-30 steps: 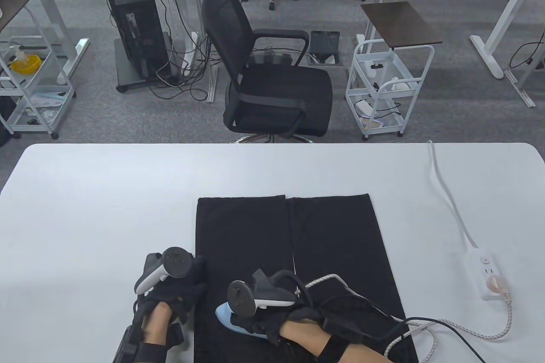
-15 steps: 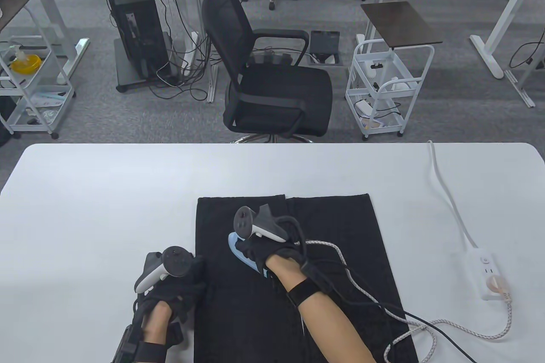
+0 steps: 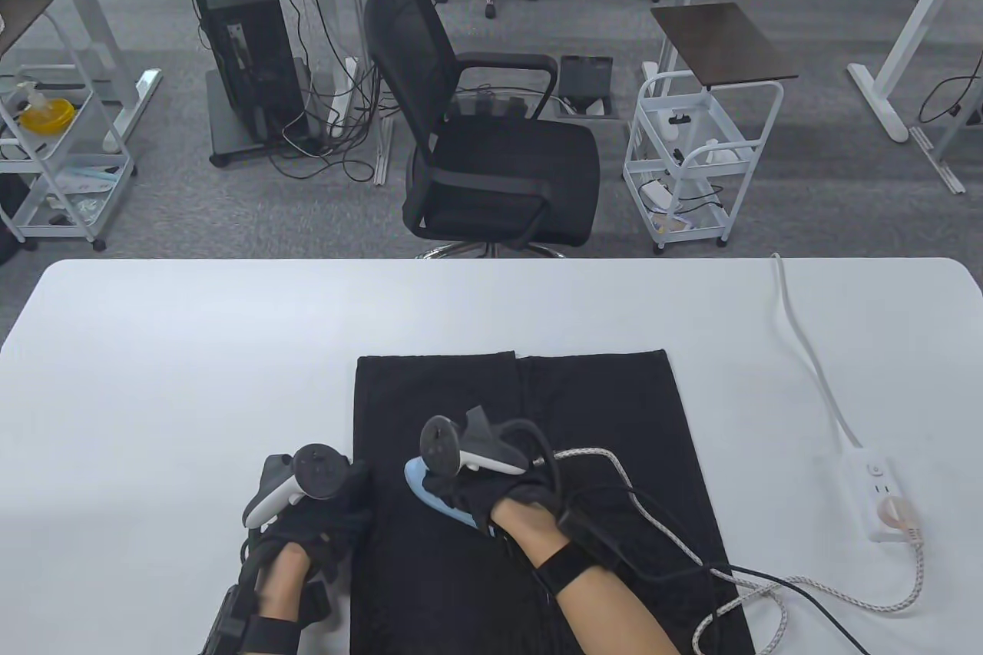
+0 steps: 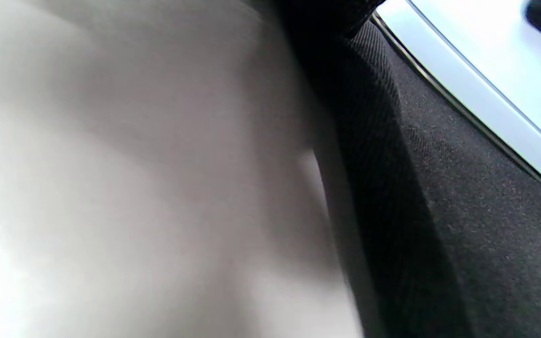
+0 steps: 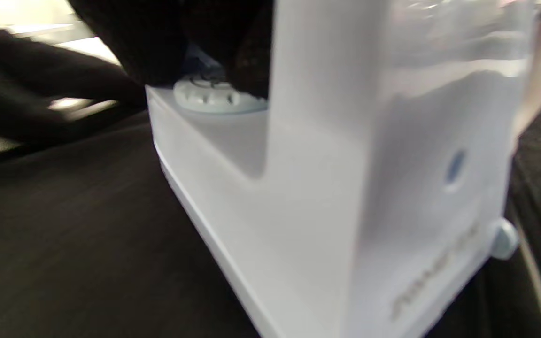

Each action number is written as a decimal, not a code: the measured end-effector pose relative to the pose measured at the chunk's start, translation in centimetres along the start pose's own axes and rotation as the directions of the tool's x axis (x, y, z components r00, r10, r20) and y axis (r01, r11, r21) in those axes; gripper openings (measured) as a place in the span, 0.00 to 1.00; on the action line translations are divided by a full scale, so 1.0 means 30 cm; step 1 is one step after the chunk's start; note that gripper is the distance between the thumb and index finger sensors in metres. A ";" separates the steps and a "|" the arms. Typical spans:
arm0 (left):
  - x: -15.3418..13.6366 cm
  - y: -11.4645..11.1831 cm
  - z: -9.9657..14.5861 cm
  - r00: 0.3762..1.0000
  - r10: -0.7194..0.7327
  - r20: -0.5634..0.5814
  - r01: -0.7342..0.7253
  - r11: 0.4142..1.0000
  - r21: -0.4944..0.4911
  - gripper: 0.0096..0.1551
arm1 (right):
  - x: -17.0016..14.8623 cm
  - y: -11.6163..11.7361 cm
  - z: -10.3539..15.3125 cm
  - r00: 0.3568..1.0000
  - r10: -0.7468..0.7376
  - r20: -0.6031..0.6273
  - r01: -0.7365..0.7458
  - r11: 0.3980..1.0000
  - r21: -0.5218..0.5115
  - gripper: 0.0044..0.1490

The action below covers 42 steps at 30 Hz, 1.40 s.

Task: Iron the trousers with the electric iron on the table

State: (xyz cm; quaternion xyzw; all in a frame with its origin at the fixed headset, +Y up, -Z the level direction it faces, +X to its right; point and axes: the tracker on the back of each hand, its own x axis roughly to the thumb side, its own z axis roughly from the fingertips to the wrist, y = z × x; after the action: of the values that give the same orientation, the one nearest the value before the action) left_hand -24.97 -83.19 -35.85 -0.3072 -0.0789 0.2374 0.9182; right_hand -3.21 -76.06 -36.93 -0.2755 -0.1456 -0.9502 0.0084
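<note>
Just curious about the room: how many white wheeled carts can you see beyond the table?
2: one cart right of the black chair, another at the far left edge. More may sit out of view.

Black trousers (image 3: 537, 471) lie flat on white table (image 3: 192, 348), legs side by side, hems toward far edge. R hand (image 3: 499, 494) grips pale blue electric iron (image 3: 430, 490), soleplate down on left trouser leg, nose pointing far-left. L hand (image 3: 322, 517) rests on trousers' left edge, partly on table, just beside iron. Braided iron cord (image 3: 768, 586) runs right across trousers & table to white power strip (image 3: 875, 490) near table's right side; strip's own white cable (image 3: 806, 355) goes to far edge. Behind table: black office chair (image 3: 484, 148), white wire cart (image 3: 691, 148), PC tower (image 3: 246, 64).
</note>
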 end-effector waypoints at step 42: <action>-0.004 -0.017 0.003 1.000 -0.005 0.005 0.005 1.000 0.019 0.44 | -1.267 -0.112 0.692 0.058 -0.992 0.115 0.637 -0.051 -0.769 0.40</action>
State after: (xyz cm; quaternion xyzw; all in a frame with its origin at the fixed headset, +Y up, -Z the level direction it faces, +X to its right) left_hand -24.90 -83.56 -35.48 -0.2977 -0.0799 0.2365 0.9215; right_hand 39.52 -69.43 -41.10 0.1564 0.0630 -0.7339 -0.6580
